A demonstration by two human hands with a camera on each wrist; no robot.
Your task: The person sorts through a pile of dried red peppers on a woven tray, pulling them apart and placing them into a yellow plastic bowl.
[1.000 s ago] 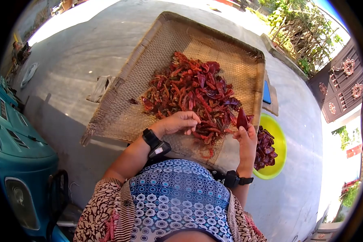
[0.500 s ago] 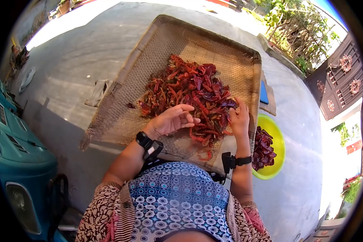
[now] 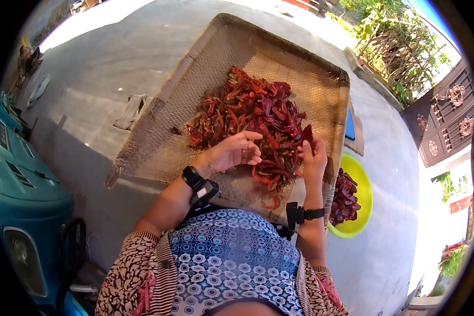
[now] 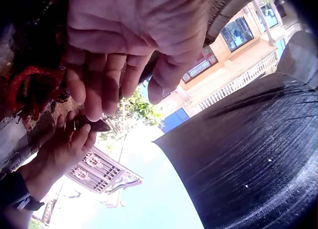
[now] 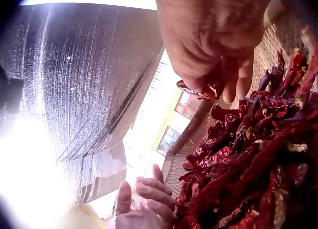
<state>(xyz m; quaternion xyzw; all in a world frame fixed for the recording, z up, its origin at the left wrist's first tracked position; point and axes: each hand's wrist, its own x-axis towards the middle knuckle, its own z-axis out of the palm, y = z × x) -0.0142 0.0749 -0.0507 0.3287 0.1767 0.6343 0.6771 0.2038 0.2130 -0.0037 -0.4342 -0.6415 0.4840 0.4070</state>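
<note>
Dried red chilies (image 3: 247, 110) lie heaped on a large woven tray (image 3: 195, 68). At the heap's right edge my right hand (image 3: 313, 155) pinches a dark red chili (image 3: 306, 135) between thumb and fingers; the right wrist view shows that chili (image 5: 207, 91) at the fingertips of the right hand (image 5: 213, 40), just above the heap (image 5: 248, 164). My left hand (image 3: 230, 152) is held over the near part of the heap, palm turned partly up, fingers loosely bent. Nothing is seen in the left hand (image 4: 129, 40) in the left wrist view.
A yellow-green basin (image 3: 366, 184) holding dark red chilies (image 3: 345, 197) stands on the floor right of the tray. Beyond the tray's right edge lies a blue flat object (image 3: 349, 125). A teal vehicle (image 3: 31, 195) is at the left, and a grey cloth (image 3: 133, 111) shows beside the tray.
The right hand held a dark chili upright, then reached into the heap's right edge; now it is drawn back slightly with a chili in its fingers. The left hand has opened from its tighter curl.
</note>
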